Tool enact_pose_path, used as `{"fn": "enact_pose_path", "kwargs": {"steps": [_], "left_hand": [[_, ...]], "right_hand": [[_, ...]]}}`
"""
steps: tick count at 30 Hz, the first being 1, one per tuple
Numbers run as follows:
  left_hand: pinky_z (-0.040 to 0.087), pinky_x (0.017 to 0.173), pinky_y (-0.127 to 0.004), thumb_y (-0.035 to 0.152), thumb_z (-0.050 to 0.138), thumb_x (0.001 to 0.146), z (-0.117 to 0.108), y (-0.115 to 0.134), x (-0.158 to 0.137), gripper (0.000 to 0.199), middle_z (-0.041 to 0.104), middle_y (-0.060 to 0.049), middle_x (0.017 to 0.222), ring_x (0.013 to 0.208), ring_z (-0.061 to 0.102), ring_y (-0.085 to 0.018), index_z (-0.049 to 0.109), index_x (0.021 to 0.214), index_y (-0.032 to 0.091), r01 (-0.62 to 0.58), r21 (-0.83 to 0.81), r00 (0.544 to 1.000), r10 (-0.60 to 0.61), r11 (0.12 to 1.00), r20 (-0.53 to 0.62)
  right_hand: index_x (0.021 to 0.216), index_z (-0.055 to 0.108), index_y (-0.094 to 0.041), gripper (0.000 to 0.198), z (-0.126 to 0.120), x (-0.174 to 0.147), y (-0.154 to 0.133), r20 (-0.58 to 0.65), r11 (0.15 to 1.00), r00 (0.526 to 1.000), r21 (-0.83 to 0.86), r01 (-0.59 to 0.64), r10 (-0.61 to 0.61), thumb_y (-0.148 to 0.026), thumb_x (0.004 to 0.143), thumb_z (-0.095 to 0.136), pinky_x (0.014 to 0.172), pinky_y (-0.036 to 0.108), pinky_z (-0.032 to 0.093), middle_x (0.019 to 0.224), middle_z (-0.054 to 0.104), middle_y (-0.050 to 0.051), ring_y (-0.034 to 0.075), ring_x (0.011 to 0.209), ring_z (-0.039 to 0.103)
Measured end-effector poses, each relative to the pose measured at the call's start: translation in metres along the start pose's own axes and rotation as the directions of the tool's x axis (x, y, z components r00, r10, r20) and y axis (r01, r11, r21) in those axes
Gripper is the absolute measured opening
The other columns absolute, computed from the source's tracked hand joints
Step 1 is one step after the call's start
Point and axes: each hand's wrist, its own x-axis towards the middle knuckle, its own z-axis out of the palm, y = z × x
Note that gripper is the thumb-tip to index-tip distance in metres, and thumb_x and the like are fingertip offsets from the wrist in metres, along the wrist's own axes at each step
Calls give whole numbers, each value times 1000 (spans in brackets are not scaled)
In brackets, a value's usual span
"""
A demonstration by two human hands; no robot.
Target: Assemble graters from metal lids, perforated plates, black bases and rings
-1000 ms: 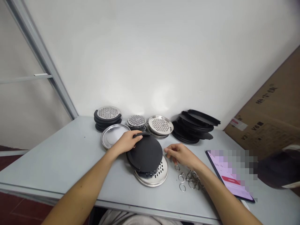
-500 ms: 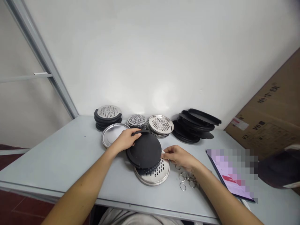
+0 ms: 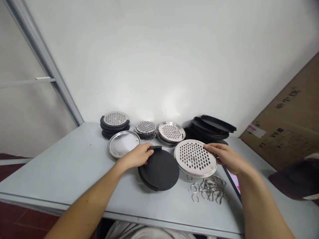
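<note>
My left hand is closed on the upper left edge of a round black disc with a raised curved rim, held over the front of the table. In my right hand is a round metal grater plate, pinched at its right edge and tilted up. The plate has rows of oblong holes, and its left edge is close to the black disc. Below it lie several loose metal rings and a heap of wire clips. A shiny round metal plate tops a stack beside my left hand.
Along the wall stand black discs topped by a grater plate, small grater discs, rimmed perforated plates and a leaning pile of black discs. A cardboard box and a dark object occupy the right side.
My right hand has lifted the grater plate off the table, up and to the right, out from under the black disc. My left hand has moved the black disc slightly right and nearer.
</note>
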Motion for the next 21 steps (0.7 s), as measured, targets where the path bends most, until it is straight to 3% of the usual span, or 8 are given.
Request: {"fn": "enact_pose_path", "kwargs": {"steps": [7, 12, 16, 21], "left_hand": [[41, 56, -27, 40, 35, 92, 6, -2, -4, 30, 62, -4, 75, 62, 61, -19, 52, 104, 19, -23, 214, 999, 15, 977, 39], [42, 63, -30, 39, 31, 94, 8, 1, -6, 31, 65, -7, 79, 70, 63, -22, 52, 105, 19, -57, 365, 998, 47, 929, 36], [42, 64, -32, 39, 27, 96, 13, 4, -7, 34, 65, -13, 88, 79, 64, -26, 50, 108, 17, -68, 458, 998, 60, 886, 33], [43, 65, -35, 35, 26, 95, 21, 6, -8, 33, 67, -17, 90, 82, 65, -30, 48, 109, 14, -38, 560, 999, 39, 828, 10]], "right_hand": [[93, 67, -15, 43, 0, 6, 6, 12, 999, 1000, 39, -14, 14, -56, 78, 64, 43, 23, 31, 62, 57, 1, 11, 50, 44], [94, 66, -15, 45, -4, 6, 6, -28, 999, 999, 43, -16, 18, -56, 77, 64, 46, 25, 37, 72, 62, 6, 13, 55, 50], [83, 64, -14, 44, 4, 3, 3, 118, 997, 993, 70, -18, 10, -58, 75, 66, 42, 22, 29, 60, 52, 0, 9, 49, 41], [80, 65, -14, 42, 23, 4, 2, 311, 999, 950, 28, -19, 9, -56, 76, 66, 43, 20, 23, 60, 47, -3, 7, 51, 37]]}}
